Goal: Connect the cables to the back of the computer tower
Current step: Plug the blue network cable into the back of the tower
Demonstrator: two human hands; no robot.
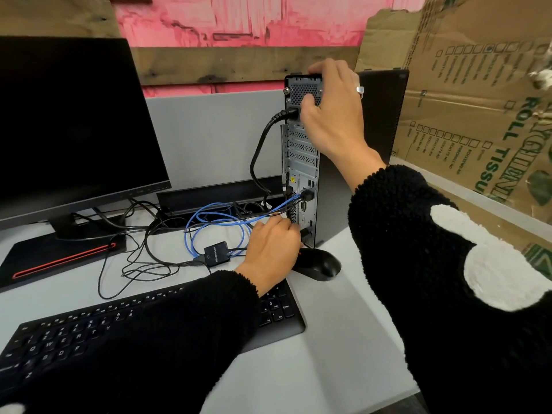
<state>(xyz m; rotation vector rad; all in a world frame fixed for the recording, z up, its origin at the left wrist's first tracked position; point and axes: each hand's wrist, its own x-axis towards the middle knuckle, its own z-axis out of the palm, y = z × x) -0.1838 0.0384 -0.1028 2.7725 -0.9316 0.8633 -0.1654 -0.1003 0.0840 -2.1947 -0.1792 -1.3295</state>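
The slim black computer tower stands upright on the desk, its metal rear panel facing me. My right hand grips the tower's top rear corner, thumb next to the plugged-in black power cable. My left hand is low at the panel's bottom and pinches a small black plug against the lowest ports. A blue network cable and a black plug sit in ports midway up.
A dark monitor stands at left on a base with a red line. A black keyboard lies under my left forearm, a black mouse at the tower's foot. A small adapter box and tangled cables lie between. Cardboard leans right.
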